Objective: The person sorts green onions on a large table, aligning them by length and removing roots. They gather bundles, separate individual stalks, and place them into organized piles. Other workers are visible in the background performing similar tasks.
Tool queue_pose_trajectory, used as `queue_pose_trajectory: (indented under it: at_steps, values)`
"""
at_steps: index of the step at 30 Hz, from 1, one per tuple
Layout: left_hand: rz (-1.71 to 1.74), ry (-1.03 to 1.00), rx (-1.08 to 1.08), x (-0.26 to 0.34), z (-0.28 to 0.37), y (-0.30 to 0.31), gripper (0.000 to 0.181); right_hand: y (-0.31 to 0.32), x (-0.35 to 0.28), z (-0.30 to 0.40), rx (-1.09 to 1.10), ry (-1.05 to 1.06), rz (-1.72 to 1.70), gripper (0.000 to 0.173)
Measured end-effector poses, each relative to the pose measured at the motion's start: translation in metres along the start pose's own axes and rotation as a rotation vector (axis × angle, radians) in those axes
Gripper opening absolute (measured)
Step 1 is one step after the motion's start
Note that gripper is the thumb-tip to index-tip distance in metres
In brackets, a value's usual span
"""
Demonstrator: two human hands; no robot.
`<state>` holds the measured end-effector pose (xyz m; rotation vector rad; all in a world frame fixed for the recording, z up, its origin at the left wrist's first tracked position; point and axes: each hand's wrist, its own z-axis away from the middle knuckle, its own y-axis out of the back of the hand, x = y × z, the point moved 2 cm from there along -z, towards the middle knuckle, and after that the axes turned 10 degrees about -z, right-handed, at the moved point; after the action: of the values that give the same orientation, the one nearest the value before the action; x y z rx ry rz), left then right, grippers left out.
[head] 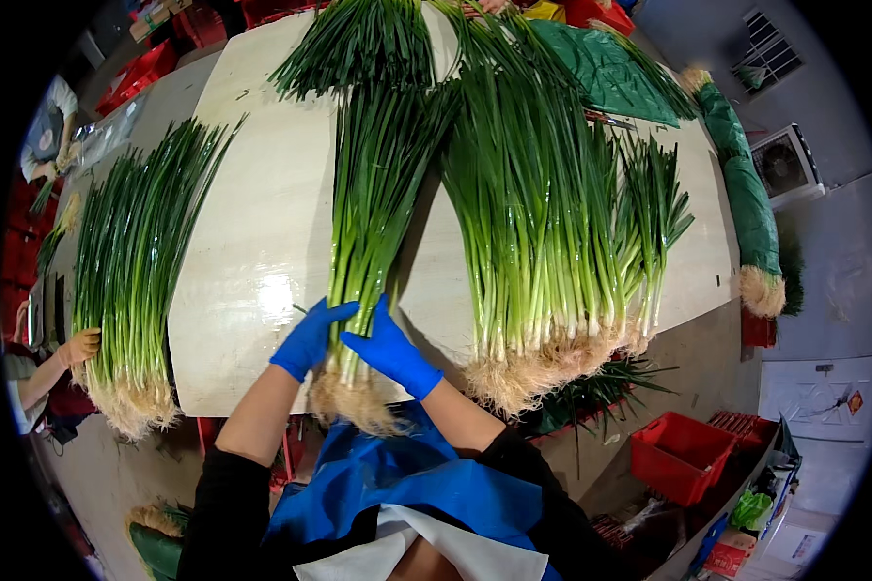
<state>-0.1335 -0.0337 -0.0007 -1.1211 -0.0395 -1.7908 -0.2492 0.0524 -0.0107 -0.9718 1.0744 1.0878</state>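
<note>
A bunch of long green onions point(378, 189) lies before me with its leaves pointing away and its pale roots at the table's near edge. Around the lower stalks are my left hand point(309, 338) and my right hand point(396, 348), both in blue gloves, one on each side. The right thumb crosses over the front of the stalks. To the right, a wide row of green onions point(534, 218) rests with roots over the edge. Beyond my bunch, the leaves of another pile point(367, 47) face me and meet its tips.
At the left, a co-worker's gloved hand point(80, 347) touches another onion row point(138, 269). Onions wrapped in green sheeting point(750, 210) lie along the table's right end. A green sheet point(603, 72) covers the far right. A red crate point(683, 457) stands low at the right.
</note>
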Motion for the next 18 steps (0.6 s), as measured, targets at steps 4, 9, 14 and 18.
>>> queue_pose_trajectory:
  at_steps: [4, 9, 14, 18]
  values:
    - [-0.105, -0.005, 0.019, 0.009, 0.029, 0.032, 0.053, -0.01, -0.015, 0.001, 0.014, 0.1, 0.022, 0.075]
    - [-0.111, -0.144, 0.03, -0.002, 0.021, 0.01, 0.056, -0.009, 0.013, -0.012, 0.307, 0.138, -0.233, 0.06]
    - [0.013, -0.129, 0.021, 0.004, 0.038, -0.005, 0.058, -0.014, -0.01, -0.012, 0.209, -0.166, -0.714, 0.052]
    - [0.013, -0.17, 0.048, 0.019, 0.085, -0.015, 0.059, -0.034, -0.047, 0.012, 0.169, -0.083, -0.701, 0.046]
